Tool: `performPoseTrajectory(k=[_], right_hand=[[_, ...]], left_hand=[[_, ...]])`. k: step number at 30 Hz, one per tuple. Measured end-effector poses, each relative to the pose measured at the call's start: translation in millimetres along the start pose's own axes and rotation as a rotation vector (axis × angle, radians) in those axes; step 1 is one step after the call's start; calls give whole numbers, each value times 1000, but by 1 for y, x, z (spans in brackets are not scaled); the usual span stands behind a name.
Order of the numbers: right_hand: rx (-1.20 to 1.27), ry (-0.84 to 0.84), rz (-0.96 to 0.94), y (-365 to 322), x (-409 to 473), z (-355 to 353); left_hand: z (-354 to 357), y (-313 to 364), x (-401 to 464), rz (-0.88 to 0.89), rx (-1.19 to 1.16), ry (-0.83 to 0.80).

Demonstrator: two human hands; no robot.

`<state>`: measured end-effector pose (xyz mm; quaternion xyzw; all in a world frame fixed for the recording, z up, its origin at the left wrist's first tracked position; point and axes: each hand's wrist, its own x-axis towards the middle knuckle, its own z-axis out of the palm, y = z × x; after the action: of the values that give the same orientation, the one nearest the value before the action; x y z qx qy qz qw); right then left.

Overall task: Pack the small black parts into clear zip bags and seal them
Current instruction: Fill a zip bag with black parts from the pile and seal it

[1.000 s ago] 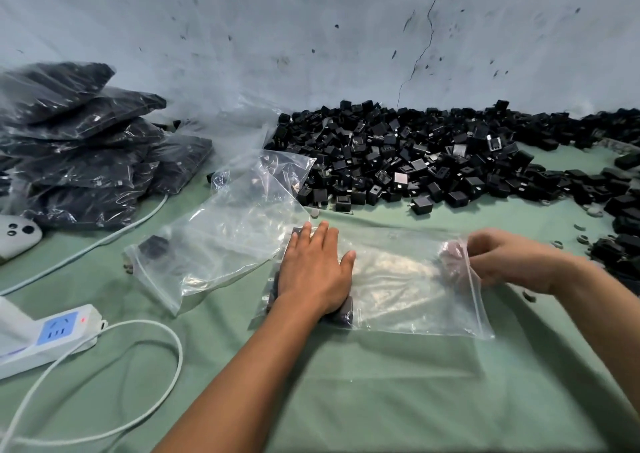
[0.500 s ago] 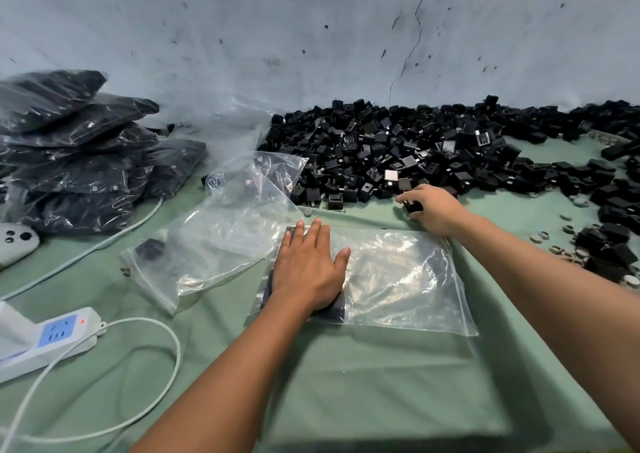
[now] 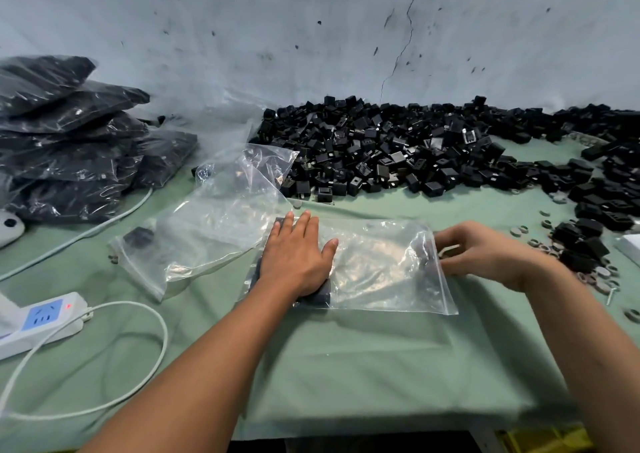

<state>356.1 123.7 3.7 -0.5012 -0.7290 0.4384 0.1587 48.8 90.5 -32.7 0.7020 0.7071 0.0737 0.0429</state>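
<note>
My view of the curled right hand (image 3: 485, 255) is motion-blurred; I can't tell what it pinches. Flat left hand (image 3: 298, 255) hides the dark parts beneath. White power strip (image 3: 41, 321) is cut off at left edge.

Small packing workshop: parts heap (image 3: 398, 151), filled bags stack (image 3: 69, 140), cracked wall (image 3: 346, 36).

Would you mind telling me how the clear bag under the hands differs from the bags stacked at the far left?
The clear bag lies flat, nearly empty, with a few black parts under the left hand; the stacked bags bulge, dark with parts. The right hand holds its mouth; the stacked ones lie untouched. All are clear plastic.
</note>
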Motion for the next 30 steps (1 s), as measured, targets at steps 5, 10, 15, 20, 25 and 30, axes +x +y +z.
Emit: performPoseTrajectory(k=[5,10,15,20,25,30], right_hand=[[261,-106,-92,-9,18,29],[94,-33,-176,-29,41,42],[-186,-33,-270,-53,57,59],[-107,8,-199,-57,71,78],[-37,55,-131,-60,77,85],[-150,-27,-135,-76,86,82]], left_hand=[[-2,1,-2,-1,-8,-3],[-4,2,-3,-8,-11,-8],[-4,2,-3,-5,-9,-3],[-2,2,-3,-1,9,6],[-2,2,-2,1,12,9],[-2,1,-2,-1,0,7]])
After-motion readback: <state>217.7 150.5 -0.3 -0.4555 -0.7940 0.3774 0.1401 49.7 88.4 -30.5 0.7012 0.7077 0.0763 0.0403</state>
